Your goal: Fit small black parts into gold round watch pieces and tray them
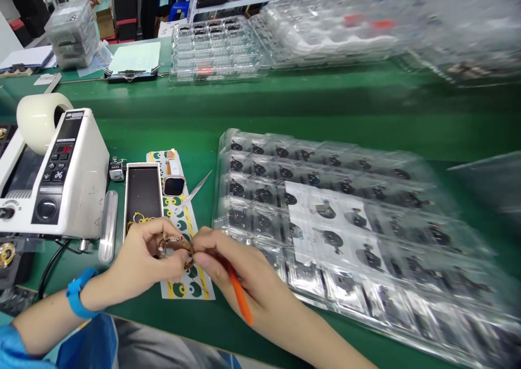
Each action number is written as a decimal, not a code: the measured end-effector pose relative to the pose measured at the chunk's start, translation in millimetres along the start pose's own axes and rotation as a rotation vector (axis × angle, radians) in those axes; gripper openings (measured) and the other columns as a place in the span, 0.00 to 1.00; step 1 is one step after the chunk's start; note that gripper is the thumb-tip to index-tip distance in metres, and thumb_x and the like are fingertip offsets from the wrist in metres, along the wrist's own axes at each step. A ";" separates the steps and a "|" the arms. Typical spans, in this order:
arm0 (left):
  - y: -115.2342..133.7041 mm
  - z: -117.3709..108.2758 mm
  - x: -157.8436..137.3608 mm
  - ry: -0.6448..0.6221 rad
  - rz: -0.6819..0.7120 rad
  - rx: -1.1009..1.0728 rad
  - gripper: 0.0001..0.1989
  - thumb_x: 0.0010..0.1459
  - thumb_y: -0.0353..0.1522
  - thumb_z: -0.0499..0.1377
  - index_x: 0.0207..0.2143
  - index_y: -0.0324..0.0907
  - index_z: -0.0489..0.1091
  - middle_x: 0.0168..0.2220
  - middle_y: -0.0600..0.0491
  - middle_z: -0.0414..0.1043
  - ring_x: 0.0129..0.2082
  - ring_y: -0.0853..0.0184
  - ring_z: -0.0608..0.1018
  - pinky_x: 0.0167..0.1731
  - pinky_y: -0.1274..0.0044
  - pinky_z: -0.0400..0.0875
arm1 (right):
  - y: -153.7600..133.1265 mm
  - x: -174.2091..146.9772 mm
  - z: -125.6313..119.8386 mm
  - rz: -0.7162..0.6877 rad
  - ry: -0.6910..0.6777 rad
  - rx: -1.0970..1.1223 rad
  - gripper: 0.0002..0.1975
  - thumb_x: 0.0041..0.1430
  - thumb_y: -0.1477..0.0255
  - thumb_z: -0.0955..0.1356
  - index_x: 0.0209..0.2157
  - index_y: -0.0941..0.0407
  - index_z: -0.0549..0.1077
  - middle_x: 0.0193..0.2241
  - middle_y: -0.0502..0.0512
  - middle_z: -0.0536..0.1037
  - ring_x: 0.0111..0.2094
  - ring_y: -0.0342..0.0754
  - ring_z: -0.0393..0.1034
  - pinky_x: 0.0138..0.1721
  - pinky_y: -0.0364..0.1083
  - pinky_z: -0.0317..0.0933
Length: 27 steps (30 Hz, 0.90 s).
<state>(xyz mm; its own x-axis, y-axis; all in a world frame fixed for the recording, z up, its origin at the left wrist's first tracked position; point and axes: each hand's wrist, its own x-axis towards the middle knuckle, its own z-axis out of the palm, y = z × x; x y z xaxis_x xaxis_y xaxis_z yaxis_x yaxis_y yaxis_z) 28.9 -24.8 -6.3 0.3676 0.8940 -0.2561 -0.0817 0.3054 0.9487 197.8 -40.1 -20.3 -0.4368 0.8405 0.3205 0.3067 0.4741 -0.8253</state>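
Between the thumb and fingers of my left hand is a small round copper-coloured part, partly covered by the fingers. My right hand is closed around a slim orange-handled tool; its tip is hidden by the fingers. The fingertips of this hand meet the right edge of the round part. Beneath both hands lies a white sheet of yellow and dark green stickers. A shallow dark-lined box with yellow pieces stands just beyond my left hand. Pointed tweezers and a square watch rest on the sheet.
At left stands a white tape dispenser. A metal bar and a small counter are beside it. Stacked clear trays of dark parts fill the right. On the back ledge are a clipboard and more clear trays.
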 end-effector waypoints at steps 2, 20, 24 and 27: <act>-0.7 0.9 0.5 0.002 -0.001 -0.003 0.07 0.45 0.25 0.61 0.23 0.39 0.63 0.21 0.59 0.63 0.14 0.77 0.67 0.14 0.84 0.60 | -0.7 -0.4 0.4 0.026 0.005 0.010 0.13 0.71 0.71 0.56 0.30 0.53 0.60 0.21 0.45 0.65 0.19 0.40 0.58 0.19 0.40 0.53; -9.7 -6.0 2.5 0.082 0.359 0.305 0.05 0.59 0.26 0.59 0.34 0.38 0.75 0.29 0.55 0.62 0.25 0.73 0.70 0.23 0.81 0.67 | -6.5 2.8 -7.2 0.423 0.154 0.166 0.29 0.63 0.46 0.58 0.20 0.55 0.62 0.16 0.47 0.59 0.19 0.42 0.53 0.21 0.43 0.48; -21.2 -9.4 2.8 0.224 0.881 0.861 0.12 0.65 0.24 0.51 0.45 0.36 0.73 0.26 0.55 0.61 0.25 0.70 0.68 0.22 0.80 0.65 | -5.9 2.7 1.6 0.484 0.065 0.403 0.28 0.58 0.44 0.63 0.24 0.56 0.69 0.18 0.48 0.61 0.20 0.41 0.52 0.21 0.42 0.47; -24.3 -6.4 2.2 0.317 1.134 1.218 0.14 0.66 0.23 0.46 0.47 0.31 0.69 0.26 0.51 0.66 0.23 0.68 0.70 0.20 0.79 0.68 | -6.0 0.8 10.3 0.591 0.053 0.667 0.26 0.55 0.45 0.67 0.25 0.56 0.67 0.18 0.45 0.56 0.19 0.39 0.44 0.20 0.40 0.44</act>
<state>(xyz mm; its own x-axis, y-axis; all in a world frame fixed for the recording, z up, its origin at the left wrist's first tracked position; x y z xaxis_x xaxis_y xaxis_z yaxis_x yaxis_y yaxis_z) 25.8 -28.2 -31.1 0.4305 0.5416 0.7220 0.6094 -0.7645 0.2101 186.9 -45.0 -19.9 -0.3182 0.9182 -0.2358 -0.0935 -0.2780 -0.9560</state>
